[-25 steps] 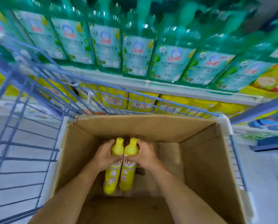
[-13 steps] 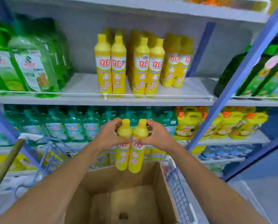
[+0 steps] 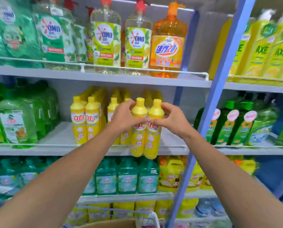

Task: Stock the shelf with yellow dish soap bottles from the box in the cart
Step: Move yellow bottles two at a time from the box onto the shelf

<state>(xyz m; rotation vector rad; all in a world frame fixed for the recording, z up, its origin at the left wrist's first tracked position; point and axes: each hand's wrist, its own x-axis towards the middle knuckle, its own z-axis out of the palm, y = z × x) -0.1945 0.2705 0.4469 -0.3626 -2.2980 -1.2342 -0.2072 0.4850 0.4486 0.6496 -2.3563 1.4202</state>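
Two yellow dish soap bottles are held side by side in the air, upright, in front of the middle shelf's edge. My left hand [image 3: 123, 116] grips the left bottle [image 3: 138, 134] near its shoulder. My right hand [image 3: 169, 118] grips the right bottle [image 3: 152, 137] the same way. Behind them on the white middle shelf [image 3: 58, 137] stand several rows of the same yellow bottles [image 3: 85, 120]. Only the top edge of the cardboard box [image 3: 114, 223] shows at the bottom of the view.
Green refill packs [image 3: 19, 119] fill the shelf's left part. A blue upright post [image 3: 208, 112] bounds the shelf bay on the right. Clear and orange bottles [image 3: 137, 41] stand on the shelf above, teal bottles [image 3: 127, 176] below. A white wire rail [image 3: 55, 145] runs along the shelf front.
Both hands have raised the two bottles from above the box up to the middle shelf's height, close to the stocked yellow bottles. The view has tilted upward; the box has dropped almost out of sight.
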